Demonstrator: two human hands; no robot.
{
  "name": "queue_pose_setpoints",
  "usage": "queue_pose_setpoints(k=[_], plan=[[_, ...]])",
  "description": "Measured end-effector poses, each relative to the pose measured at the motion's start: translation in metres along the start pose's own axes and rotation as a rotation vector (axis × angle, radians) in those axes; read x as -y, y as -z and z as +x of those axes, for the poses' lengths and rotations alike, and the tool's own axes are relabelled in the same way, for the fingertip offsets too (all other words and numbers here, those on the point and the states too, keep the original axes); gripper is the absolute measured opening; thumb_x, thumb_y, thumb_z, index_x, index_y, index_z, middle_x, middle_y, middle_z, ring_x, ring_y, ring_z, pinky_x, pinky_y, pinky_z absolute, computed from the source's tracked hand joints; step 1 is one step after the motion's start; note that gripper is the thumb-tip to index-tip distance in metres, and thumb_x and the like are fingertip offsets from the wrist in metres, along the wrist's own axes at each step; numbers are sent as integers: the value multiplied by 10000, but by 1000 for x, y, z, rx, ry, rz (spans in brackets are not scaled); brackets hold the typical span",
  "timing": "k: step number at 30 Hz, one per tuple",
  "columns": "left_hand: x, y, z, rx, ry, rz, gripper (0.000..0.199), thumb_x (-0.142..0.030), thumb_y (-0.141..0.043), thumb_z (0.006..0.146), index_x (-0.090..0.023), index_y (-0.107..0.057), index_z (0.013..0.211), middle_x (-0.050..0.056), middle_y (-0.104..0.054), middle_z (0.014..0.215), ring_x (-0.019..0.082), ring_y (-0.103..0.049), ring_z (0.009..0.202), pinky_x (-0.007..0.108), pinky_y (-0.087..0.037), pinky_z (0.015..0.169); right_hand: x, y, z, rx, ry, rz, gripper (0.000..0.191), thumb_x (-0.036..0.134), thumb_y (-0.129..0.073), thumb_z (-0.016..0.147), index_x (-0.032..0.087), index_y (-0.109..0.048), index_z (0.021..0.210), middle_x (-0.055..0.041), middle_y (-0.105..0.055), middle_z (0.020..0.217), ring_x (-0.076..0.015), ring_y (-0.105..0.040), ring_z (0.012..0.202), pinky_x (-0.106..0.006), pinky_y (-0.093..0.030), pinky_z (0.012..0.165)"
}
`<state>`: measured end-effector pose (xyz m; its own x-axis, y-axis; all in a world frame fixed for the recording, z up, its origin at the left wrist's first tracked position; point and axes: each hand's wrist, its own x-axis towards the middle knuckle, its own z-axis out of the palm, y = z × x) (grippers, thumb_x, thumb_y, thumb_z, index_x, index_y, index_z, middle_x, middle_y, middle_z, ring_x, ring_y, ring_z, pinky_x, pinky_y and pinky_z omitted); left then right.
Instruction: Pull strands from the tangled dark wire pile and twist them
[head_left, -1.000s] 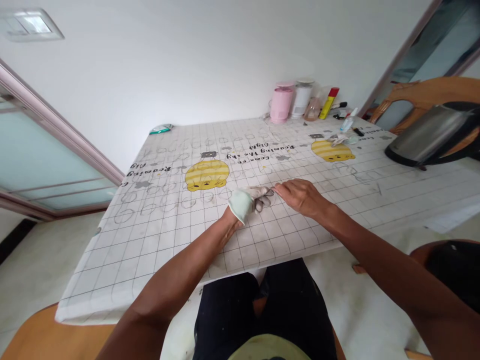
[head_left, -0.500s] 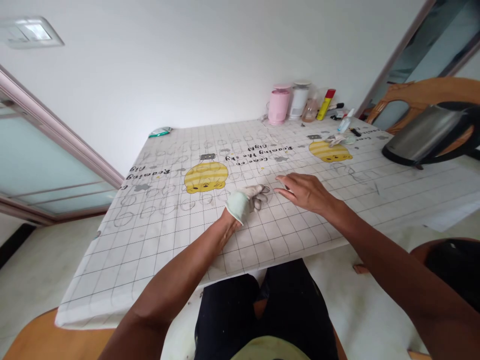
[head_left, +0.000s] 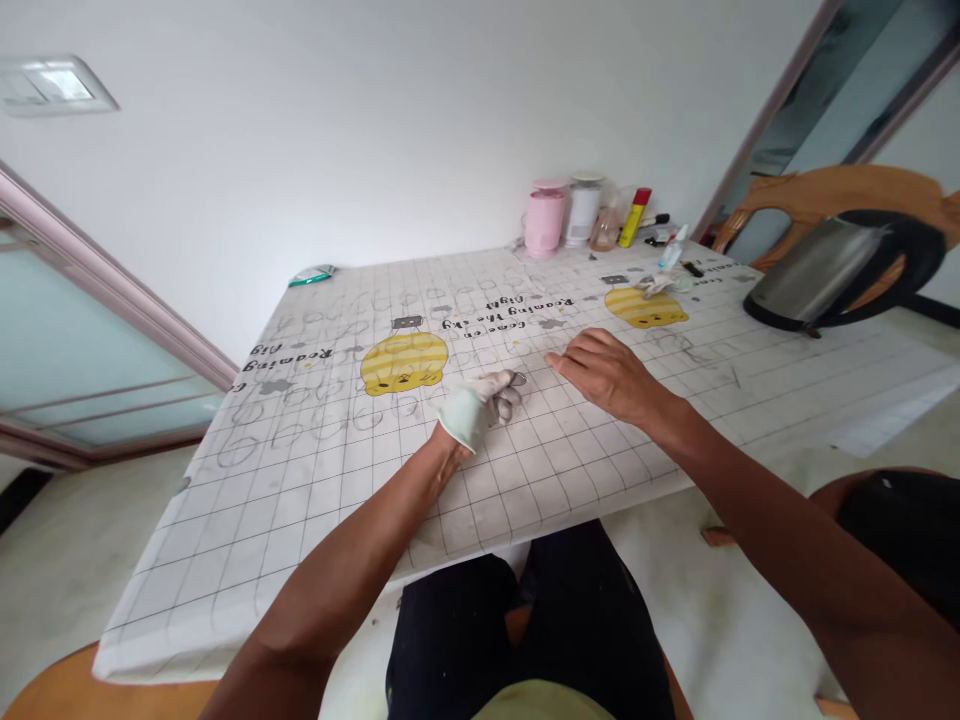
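Observation:
My left hand [head_left: 484, 400] wears a pale, thin work glove with a light green cuff and rests low over the tablecloth. Its thumb and forefinger are closed on a small shiny metal piece [head_left: 519, 378], too small to name, while the other fingers curl under. A short gap to the right, my bare right hand [head_left: 604, 372] hovers above the cloth. Its thumb and forefinger are pressed together, pointing toward the left hand. Whatever may lie in that pinch cannot be made out. Beneath both hands is the white checked tablecloth [head_left: 555, 450] with yellow balloon prints.
A steel kettle [head_left: 821, 270] stands at the right. Along the wall are a pink canister [head_left: 544, 220], a white one [head_left: 583, 210], a yellow-red can [head_left: 634, 218] and a small clear bottle [head_left: 673, 248]. A crumpled glove [head_left: 654, 287] lies nearby; a green packet [head_left: 312, 275] sits at the far left corner.
My right thumb and forefinger, apart before, have come together, and that hand has turned slightly. My left hand keeps its hold on the metal piece. The whole view has shifted a little.

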<state>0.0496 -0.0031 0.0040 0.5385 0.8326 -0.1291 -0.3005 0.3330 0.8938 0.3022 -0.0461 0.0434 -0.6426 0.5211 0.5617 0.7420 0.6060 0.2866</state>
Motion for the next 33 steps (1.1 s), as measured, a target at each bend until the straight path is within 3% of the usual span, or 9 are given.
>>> queue_pose_setpoints(k=[9, 13, 17, 21, 24, 27, 29, 31, 33], plan=[[1, -2, -2, 25, -13, 84, 399, -456, -829, 836, -89, -768, 980, 56, -689, 685, 107, -531, 478, 257, -392, 469, -1, -11, -4, -71, -102, 59, 325, 139, -476, 1079, 184, -726, 1282, -23, -640, 724, -195, -594, 729, -357, -488, 762], [-2, -5, -4, -2, -48, 132, 389, -460, -821, 840, -96, -771, 967, 56, -696, 693, 104, -537, 476, 250, -385, 465, 0, -5, -4, 11, -131, 167, 322, 295, -563, 1078, 216, -716, 1350, -48, -718, 812, -203, -641, 750, -343, -496, 724], [-3, -3, -5, 3, -44, 168, 396, -477, -830, 827, -99, -766, 924, 64, -698, 695, 105, -532, 465, 257, -368, 461, -2, -4, -9, 104, -144, 263, 381, 237, -479, 1089, 279, -708, 1391, -1, -717, 760, -161, -623, 671, -293, -472, 641], [2, 1, -1, 32, -11, 160, 425, -502, -821, 838, -95, -764, 948, 74, -704, 720, 100, -527, 466, 259, -340, 465, -9, -1, -9, 139, -169, 381, 411, 193, -479, 1069, 278, -701, 1403, 10, -721, 762, -150, -632, 652, -286, -498, 652], [5, 2, 2, 25, -15, 97, 416, -489, -804, 858, -99, -754, 995, 74, -703, 758, 101, -536, 494, 253, -361, 475, -11, 8, -4, 84, -186, 343, 375, 300, -571, 1065, 261, -672, 1424, -49, -769, 943, -218, -700, 862, -358, -555, 786], [4, 3, 5, 6, -59, -23, 364, -443, -789, 875, -108, -732, 1007, 65, -684, 806, 92, -537, 535, 230, -388, 485, -2, 16, -1, -171, -361, 251, 332, 379, -605, 1052, 227, -694, 1334, -128, -757, 1153, -297, -682, 1096, -452, -551, 929], [2, 2, 5, 26, -87, -114, 326, -400, -795, 874, -109, -719, 999, 60, -664, 822, 95, -557, 589, 213, -416, 511, 13, 13, 0, -320, -525, 262, 257, 387, -554, 1074, 223, -733, 1159, -118, -765, 1042, -287, -703, 1006, -438, -563, 884], [0, 0, 4, 36, -93, -174, 313, -375, -808, 870, -106, -711, 996, 59, -657, 832, 96, -566, 623, 205, -442, 536, 31, 3, 2, -293, -628, 407, 276, 428, -546, 1075, 228, -731, 1027, -85, -759, 898, -254, -718, 848, -385, -573, 756], [-2, -2, 3, 13, -79, -199, 317, -368, -814, 871, -104, -706, 1010, 65, -671, 853, 94, -565, 626, 205, -457, 550, 49, -12, 9, -170, -696, 648, 277, 483, -603, 1041, 232, -720, 1044, -65, -771, 884, -235, -730, 774, -350, -572, 661]])
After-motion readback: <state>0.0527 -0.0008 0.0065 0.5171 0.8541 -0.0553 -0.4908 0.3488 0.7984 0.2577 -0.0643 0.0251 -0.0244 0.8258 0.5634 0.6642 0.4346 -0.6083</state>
